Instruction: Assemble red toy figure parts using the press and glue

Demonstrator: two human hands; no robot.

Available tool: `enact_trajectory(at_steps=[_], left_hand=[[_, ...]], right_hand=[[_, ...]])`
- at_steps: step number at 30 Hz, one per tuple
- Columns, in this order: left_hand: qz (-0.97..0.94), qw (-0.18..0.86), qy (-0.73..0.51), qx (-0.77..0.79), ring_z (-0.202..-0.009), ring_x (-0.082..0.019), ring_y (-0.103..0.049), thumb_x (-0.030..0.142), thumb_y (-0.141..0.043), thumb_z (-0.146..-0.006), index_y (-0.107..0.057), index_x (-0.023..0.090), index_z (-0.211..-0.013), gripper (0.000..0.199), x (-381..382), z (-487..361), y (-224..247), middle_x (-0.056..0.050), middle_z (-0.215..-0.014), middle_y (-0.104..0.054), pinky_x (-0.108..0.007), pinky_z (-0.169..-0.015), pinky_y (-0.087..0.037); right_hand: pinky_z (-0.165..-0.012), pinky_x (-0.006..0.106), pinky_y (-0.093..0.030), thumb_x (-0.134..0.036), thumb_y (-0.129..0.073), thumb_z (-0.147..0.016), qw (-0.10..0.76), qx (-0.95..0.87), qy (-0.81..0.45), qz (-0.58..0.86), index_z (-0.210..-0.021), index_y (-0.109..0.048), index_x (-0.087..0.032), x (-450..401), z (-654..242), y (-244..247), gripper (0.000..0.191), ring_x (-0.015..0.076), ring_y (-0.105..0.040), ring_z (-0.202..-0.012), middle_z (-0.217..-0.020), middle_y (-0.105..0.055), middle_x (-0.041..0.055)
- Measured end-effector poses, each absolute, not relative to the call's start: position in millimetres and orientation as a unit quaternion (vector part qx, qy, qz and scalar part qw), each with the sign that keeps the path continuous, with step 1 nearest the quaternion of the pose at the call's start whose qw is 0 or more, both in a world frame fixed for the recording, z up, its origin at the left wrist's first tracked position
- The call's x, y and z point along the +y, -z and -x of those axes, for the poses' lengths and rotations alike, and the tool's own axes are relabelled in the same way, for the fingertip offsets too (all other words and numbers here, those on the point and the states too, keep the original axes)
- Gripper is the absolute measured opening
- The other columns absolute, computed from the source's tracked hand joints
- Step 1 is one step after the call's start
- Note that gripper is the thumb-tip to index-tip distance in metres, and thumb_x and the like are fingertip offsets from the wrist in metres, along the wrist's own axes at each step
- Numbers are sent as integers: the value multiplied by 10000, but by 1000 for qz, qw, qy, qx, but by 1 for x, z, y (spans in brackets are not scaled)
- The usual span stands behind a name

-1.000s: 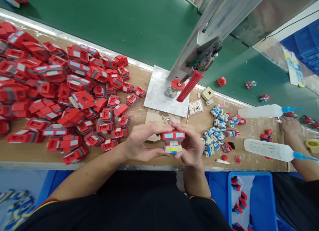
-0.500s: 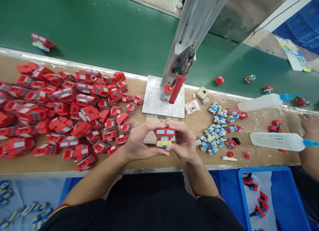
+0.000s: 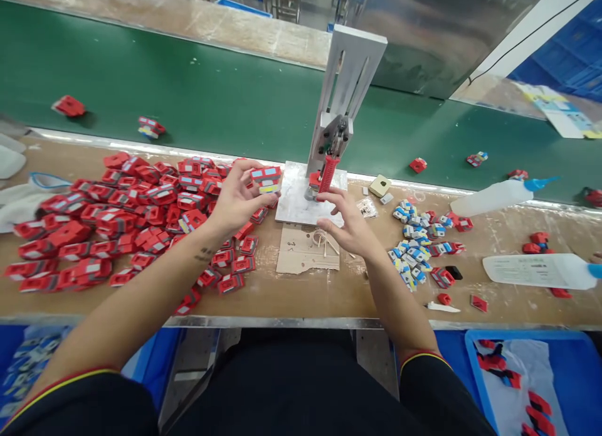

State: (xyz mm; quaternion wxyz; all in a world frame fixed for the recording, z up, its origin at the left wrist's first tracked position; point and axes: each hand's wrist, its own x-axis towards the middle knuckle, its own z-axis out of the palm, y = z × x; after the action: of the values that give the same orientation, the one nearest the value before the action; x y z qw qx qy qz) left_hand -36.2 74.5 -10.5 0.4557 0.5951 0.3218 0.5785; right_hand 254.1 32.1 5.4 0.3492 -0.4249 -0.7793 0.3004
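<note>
Left hand [image 3: 237,201] is gripping a red toy robot piece [image 3: 266,179] with light-blue windows between thumb and fingers, holding it up by the left edge of the metal base plate [image 3: 296,209], next to the red toy parts pile [image 3: 160,204]. Right hand [image 3: 348,226] is hovering open, fingers loosely curled, just below the toggle clamp's red handle [image 3: 328,172]; cannot tell if fingertips are touching it.

Illegible markings [image 3: 515,266] on bottle [image 3: 562,273] and left forearm [image 3: 164,292].
</note>
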Motion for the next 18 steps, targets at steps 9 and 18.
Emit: enact_trajectory(at_steps=[9, 18], left_hand=[[-593, 496, -575, 268, -965, -213, -796, 533, -1014, -659, -534, 264, -1122, 719, 123, -35, 33, -25, -1052, -752, -328, -794, -668], [-612, 504, -546, 271, -1073, -268, -799, 419, -956, -705, -530, 250, -1155, 643, 131, -38, 45, -73, -1158, -746, -328, -772, -661]], right_hand=[[-873, 387, -600, -697, -671, -973, 406, -740, -390, 369, -1208, -712, -288, 37, -248, -13, 473, 233, -720, -1085, -1199, -776, 72], [-764, 374, -646, -727, -596, -1015, 479, -717, -377, 338, -1259, -752, -316, 10, -245, -102, 503, 218, -805, -928, -962, -802, 23]])
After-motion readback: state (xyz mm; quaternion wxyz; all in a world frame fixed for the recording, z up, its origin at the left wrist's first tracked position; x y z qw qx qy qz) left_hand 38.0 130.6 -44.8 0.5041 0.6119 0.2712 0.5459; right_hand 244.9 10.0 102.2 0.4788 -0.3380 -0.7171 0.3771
